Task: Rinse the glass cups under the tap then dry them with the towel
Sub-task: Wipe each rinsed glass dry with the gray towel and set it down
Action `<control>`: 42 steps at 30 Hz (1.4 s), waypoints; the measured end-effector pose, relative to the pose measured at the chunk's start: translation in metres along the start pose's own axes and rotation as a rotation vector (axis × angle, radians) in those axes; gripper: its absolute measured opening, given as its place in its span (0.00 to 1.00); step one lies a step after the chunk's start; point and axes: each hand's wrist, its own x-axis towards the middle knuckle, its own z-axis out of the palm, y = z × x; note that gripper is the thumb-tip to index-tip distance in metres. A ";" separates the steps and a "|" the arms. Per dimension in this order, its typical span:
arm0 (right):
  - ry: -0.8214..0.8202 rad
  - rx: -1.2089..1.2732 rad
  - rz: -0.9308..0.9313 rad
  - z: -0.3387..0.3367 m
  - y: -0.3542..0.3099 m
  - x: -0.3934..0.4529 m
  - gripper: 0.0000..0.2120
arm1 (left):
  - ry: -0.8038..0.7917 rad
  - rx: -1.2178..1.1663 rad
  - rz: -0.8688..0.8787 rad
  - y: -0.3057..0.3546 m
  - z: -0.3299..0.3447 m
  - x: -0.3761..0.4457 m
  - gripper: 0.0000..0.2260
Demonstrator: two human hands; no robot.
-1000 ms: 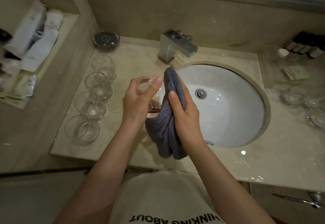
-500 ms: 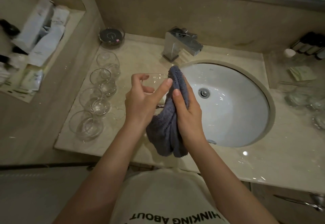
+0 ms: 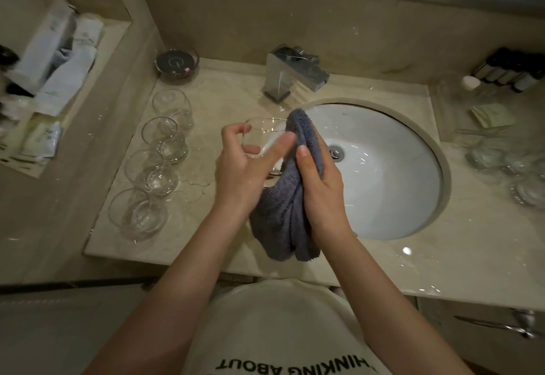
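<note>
While gripped, the clear glass cup [image 3: 265,136] touches grey towel [image 3: 290,197]

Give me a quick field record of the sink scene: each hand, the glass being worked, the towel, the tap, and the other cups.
left hand: grips the held glass cup
right hand: grips the grey towel
held glass cup: tilted, above the counter's edge beside the basin
grey towel: pressed to the cup, tail hanging down
tap: no water visible
cups on left counter: four in a row
</note>
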 end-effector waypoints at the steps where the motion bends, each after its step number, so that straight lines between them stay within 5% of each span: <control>1: 0.001 -0.002 0.002 0.000 -0.001 0.000 0.21 | -0.022 0.011 -0.019 0.000 0.002 -0.001 0.37; 6: 0.023 0.139 0.118 -0.008 -0.003 0.000 0.17 | -0.216 -0.321 -0.121 0.008 0.003 -0.001 0.30; 9: 0.046 0.165 0.148 -0.011 -0.003 -0.003 0.17 | -0.225 -0.184 -0.063 0.007 0.004 0.002 0.24; 15: 0.079 0.042 0.069 -0.011 -0.002 -0.004 0.23 | -0.141 -0.070 -0.031 0.008 0.000 0.000 0.34; 21: 0.103 0.173 0.117 -0.015 -0.007 -0.003 0.16 | -0.280 -0.338 -0.147 0.016 0.007 -0.002 0.17; 23: 0.091 0.239 0.146 -0.017 -0.009 -0.002 0.15 | -0.381 -0.431 -0.222 0.020 0.007 -0.001 0.19; 31: 0.031 -0.036 -0.106 -0.043 -0.020 0.007 0.14 | -0.454 -0.443 -0.277 0.010 -0.009 0.014 0.21; 35: -0.168 -0.209 -0.200 -0.054 -0.031 0.009 0.13 | -0.468 -0.395 -0.239 0.009 -0.013 0.022 0.18; 42: -0.463 -0.385 -0.159 -0.060 -0.044 0.021 0.16 | -0.301 -0.554 -0.244 -0.002 -0.013 0.034 0.27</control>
